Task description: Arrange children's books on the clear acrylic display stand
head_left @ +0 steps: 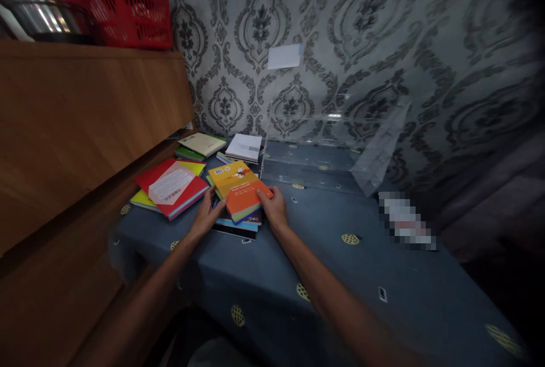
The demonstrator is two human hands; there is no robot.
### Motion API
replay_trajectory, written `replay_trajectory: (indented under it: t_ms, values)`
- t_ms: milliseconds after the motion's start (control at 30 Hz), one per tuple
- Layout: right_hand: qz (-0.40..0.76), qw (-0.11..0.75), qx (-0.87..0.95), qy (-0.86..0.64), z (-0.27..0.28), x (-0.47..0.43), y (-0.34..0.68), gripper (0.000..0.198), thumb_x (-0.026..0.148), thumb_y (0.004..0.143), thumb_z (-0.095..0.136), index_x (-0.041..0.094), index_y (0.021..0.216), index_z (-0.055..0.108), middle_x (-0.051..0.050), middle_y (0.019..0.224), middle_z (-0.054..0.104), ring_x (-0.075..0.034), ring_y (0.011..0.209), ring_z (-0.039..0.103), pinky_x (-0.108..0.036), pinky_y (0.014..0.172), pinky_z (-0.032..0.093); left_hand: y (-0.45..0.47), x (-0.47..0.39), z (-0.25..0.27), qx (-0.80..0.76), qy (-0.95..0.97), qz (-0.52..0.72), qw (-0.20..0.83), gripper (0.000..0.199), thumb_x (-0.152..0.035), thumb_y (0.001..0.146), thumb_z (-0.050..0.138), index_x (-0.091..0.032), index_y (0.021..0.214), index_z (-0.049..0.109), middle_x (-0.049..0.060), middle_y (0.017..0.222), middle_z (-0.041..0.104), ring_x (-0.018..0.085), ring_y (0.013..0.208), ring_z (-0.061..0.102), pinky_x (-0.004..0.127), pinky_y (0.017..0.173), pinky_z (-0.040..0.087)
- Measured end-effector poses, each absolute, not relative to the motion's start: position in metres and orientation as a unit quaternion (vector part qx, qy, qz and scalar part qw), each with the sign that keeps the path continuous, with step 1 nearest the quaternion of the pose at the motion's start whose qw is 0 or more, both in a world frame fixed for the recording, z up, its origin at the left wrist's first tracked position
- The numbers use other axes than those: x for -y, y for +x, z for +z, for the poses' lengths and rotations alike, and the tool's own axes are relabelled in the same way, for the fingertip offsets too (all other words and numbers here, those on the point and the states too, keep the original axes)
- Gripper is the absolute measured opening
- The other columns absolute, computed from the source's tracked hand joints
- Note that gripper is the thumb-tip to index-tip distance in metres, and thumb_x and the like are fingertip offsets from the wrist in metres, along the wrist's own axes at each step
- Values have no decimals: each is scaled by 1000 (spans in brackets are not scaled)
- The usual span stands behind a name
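An orange and yellow book (pixel 240 185) with a small cartoon picture and a barcode lies at an angle on top of a pile of books (pixel 251 226). My right hand (pixel 275 206) grips its right edge, thumb on the cover and the other fingers partly hidden. At the left side of the same pile is my left hand (pixel 207 215), thumb and fingers apart at the book's edge; whether it bears any weight I cannot tell. Just left of that hand, a red book (pixel 149 177) with a pale printed panel lies over a yellow one (pixel 142 199).
Behind are a cream book (pixel 201 143) and a white book pile (pixel 244 146). A clear plastic rack (pixel 315 154) stands against the patterned wall. A blurred-out item (pixel 406 222) lies right on the blue tablecloth (pixel 323 253). A wooden cabinet (pixel 93 106) bears a red basket (pixel 140 4) and metal bowl (pixel 51 15).
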State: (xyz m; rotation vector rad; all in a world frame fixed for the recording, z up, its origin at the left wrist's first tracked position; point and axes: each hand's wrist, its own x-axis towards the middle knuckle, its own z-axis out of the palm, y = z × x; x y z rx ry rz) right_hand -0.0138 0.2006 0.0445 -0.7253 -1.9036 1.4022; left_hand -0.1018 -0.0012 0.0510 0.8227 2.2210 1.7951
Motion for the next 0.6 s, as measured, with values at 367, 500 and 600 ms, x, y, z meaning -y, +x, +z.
replay_trajectory:
  t_ms: [367, 500, 600]
  values:
    - [539, 336, 727, -261, 49, -203, -13, 33, 53, 72, 58, 22, 81, 60, -2, 78, 68, -23, 74, 60, -31, 67, 44, -88, 9, 54, -771, 314, 553, 36, 60, -53, 94, 50, -15, 140, 43, 20, 144, 54, 30, 135, 50, 50, 113, 38]
    - [537, 335, 729, -259, 51, -203, -13, 32, 53, 72, 58, 22, 79, 60, -2, 79, 68, -23, 76, 60, -31, 69, 44, -87, 7, 54, -773, 313, 551, 18, 58, -53, 95, 48, -15, 139, 44, 20, 143, 55, 30, 133, 52, 50, 113, 38]
    - [532, 332, 734, -260, 54, -203, -12, 32, 53, 71, 57, 22, 79, 60, -2, 79, 68, -24, 77, 61, -32, 68, 43, -88, 6, 53, -769, 310, 559, 12, 58, -54, 93, 50, -15, 136, 46, 19, 141, 57, 30, 132, 53, 50, 112, 39]
